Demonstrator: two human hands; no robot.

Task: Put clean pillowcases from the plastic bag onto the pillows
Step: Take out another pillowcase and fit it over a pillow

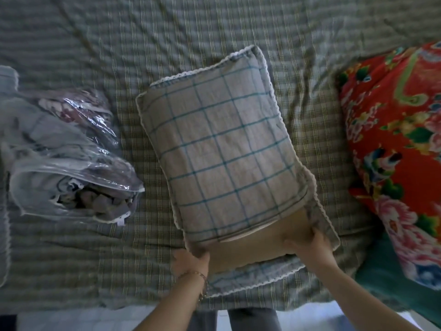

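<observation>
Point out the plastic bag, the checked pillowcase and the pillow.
plastic bag (71, 163), head view, clear top face.
checked pillowcase (219, 144), head view, middle of its front.
pillow (250, 247), head view, bare tan end.

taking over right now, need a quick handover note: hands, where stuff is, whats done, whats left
Left hand: grips the near-left edge of the checked pillowcase at its opening.
Right hand: grips the near-right corner of the tan pillow.
Things: the pillow lies mid-bed, mostly inside the case. The plastic bag, with more folded fabric inside, lies to the left. A red floral bundle, pillow or quilt I cannot tell, lies to the right.
Done: case drawn over most of the pillow.
Left: cover the bare near end, then do any other pillows.
</observation>
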